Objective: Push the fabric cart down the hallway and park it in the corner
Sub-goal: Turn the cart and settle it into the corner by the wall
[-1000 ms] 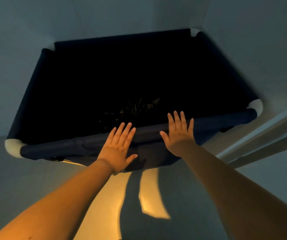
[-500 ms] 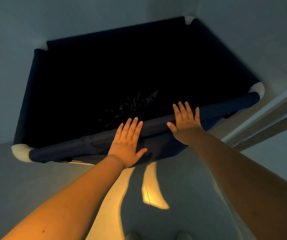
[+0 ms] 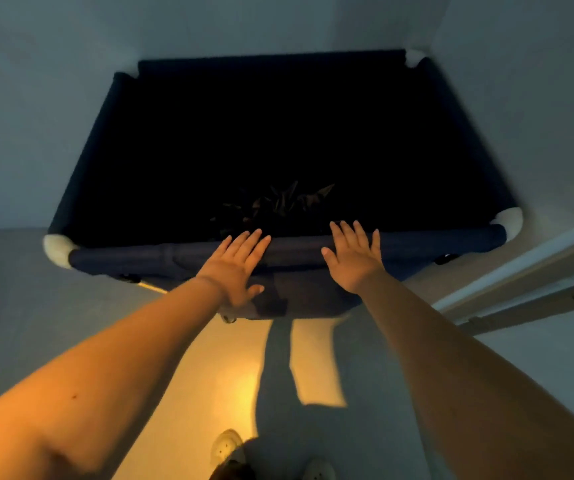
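Note:
The fabric cart (image 3: 140,252) is a dark navy bin with white corner caps. It stands in a corner, its far edge by the back wall and its right side by the right wall. Its inside is very dark; some crumpled dark material (image 3: 278,202) lies at the bottom. My left hand (image 3: 237,268) lies flat against the near rail, fingers spread and pointing forward. My right hand (image 3: 353,259) lies flat on the same rail a little to the right, fingers spread too. Neither hand wraps around the rail.
Pale walls meet behind the cart at the corner (image 3: 441,26). A white door frame or trim (image 3: 521,282) runs along the floor at the right. A yellow patch of light (image 3: 216,375) falls on the floor. My shoes (image 3: 226,448) show at the bottom.
The cart has squared up to the walls and its near rail now runs level across the view. Both hands stayed flat on the rail. My shoes have come into view.

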{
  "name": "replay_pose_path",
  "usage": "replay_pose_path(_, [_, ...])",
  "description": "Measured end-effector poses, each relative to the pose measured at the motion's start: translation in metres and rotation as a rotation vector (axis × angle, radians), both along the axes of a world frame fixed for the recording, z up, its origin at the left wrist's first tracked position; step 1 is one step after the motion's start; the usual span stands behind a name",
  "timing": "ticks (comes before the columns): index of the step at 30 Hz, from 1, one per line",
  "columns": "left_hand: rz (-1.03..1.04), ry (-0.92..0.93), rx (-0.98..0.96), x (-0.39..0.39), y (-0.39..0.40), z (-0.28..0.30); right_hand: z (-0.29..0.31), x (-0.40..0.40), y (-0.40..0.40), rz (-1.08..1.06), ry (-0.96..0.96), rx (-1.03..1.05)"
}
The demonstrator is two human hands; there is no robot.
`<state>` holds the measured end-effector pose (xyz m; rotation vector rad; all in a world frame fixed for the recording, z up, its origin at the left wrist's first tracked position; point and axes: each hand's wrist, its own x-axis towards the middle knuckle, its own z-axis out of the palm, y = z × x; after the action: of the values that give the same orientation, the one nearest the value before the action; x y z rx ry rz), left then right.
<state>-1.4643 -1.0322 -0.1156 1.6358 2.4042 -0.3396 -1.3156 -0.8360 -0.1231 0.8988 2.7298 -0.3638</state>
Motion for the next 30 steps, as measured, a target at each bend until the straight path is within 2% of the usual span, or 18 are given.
replay_pose_path(6, [-0.012, -0.069, -0.013, -0.017, -0.005, 0.005, -0.01, 0.009, -0.007, -0.014, 0.281, 0.142])
replay_pose_path(10, [0.037, -0.044, 0.084, -0.03, -0.033, 0.002, -0.008, 0.005, -0.006, -0.066, 0.173, 0.093])
replay_pose_path(15, [0.12, -0.033, 0.096, -0.065, -0.08, -0.001, -0.004, 0.001, -0.006, -0.098, 0.078, 0.085])
replay_pose_path(19, [0.324, -0.091, 0.162, -0.084, -0.096, -0.004, 0.0, -0.002, -0.01, -0.125, 0.077, 0.108])
replay_pose_path(24, [0.336, -0.107, 0.149, -0.083, -0.089, -0.005, 0.003, -0.002, -0.007, -0.13, 0.022, 0.077])
replay_pose_path(30, [0.367, -0.134, 0.144, -0.077, -0.084, -0.007, -0.001, 0.001, -0.004, -0.137, 0.117, 0.133])
